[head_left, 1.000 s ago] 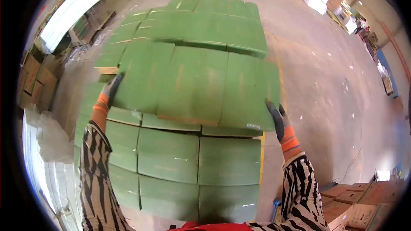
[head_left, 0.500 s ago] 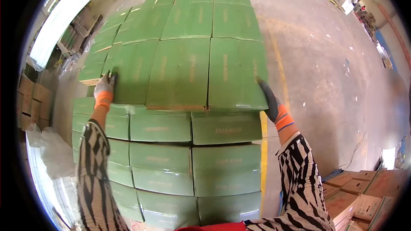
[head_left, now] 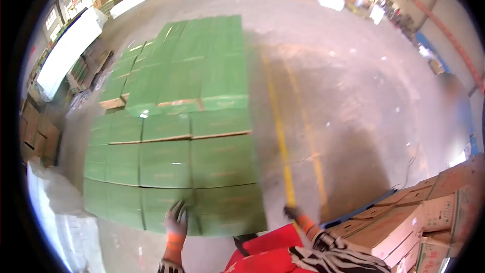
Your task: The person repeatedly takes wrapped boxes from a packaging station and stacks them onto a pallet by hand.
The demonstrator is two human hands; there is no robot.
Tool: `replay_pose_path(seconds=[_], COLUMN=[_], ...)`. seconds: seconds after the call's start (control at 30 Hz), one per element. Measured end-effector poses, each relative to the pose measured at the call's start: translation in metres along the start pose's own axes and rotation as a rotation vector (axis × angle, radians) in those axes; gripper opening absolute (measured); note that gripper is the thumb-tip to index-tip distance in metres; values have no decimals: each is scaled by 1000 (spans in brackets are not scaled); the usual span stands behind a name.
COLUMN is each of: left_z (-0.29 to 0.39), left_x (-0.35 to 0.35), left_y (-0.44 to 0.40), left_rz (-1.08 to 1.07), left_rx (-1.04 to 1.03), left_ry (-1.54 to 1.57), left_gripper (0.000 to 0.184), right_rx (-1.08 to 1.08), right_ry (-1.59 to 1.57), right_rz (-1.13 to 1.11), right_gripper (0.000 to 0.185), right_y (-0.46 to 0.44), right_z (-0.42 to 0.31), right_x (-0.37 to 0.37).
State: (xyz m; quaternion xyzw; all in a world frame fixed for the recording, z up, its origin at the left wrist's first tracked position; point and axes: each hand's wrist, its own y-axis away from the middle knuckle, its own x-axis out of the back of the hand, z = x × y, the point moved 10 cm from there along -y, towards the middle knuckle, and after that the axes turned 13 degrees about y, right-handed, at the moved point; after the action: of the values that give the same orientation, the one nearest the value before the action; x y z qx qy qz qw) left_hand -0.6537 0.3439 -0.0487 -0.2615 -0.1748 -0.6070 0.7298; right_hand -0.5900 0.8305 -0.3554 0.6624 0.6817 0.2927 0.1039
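Observation:
A large stack of green cardboard boxes (head_left: 166,162) stands in front of me, stepped so the far part is higher than the near part. My left hand (head_left: 177,219), in a grey glove with an orange cuff, is at the near lower edge of the stack with its fingers stretched apart. Whether it touches the box behind it I cannot tell. To the right of the stack, my right hand (head_left: 293,213), in a dark glove, hangs over the floor beside my red apron (head_left: 268,245). Its fingers are blurred, and no object shows in it.
Brown cartons (head_left: 394,222) are piled at the lower right, close to my right arm. Yellow floor lines (head_left: 280,141) run along the stack's right side. Clear plastic wrap (head_left: 65,194) lies at the left. A blurred person (head_left: 452,121) is at the far right.
Both hands have left the upper boxes and come down and back towards me. My view has tilted up and shifted, showing more of the hall. The near step of the stack is now more exposed.

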Motion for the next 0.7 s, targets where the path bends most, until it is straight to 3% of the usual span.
replay_pose_path(seconds=[0.03,0.07,0.1,0.17,0.2,0.27,0.3,0.37,0.4,0.47,0.5,0.6,0.7], left_z=[-16,0,-16,-31,6,51,61,95,118,164,193,331,374], left_x=[-2,-2,-8,-32,-45,-90,-118,-184,-209,-288,-319,-393,-487], left_y=[43,76,116,175,189,196,196,176,151,101,85,9,-39], left_rz=[89,142,204,224,126,-36,-117,-282,-229,-367,-441,-507,-625], left_rx=[128,227,265,350,-193,415,484,389,367,303,285,20,-56], left_ry=[181,326,329,457,7,237,169,289,342,501,576,172,363], left_gripper=[30,29,28,25,28,30,30,33,29,32,34,35,44], right_rx=[-280,-334,200,-179,-184,-190,-134,-195,-184,-161,-202,-334,-357], right_ry=[-258,173,721,868,886,915,820,338,272,145,132,221,461], right_rz=[-176,-417,-395,-568,-477,-303,-142,42,110,243,230,141,117], right_gripper=[25,27,37,53,56,63,60,55,53,50,50,53,53], right_y=[46,70,98,137,140,137,116,54,46,50,56,35,-30], right_z=[37,89,78,114,101,77,82,145,130,68,66,54,87], right_x=[-11,-18,-1,38,71,144,183,259,291,360,383,462,542])
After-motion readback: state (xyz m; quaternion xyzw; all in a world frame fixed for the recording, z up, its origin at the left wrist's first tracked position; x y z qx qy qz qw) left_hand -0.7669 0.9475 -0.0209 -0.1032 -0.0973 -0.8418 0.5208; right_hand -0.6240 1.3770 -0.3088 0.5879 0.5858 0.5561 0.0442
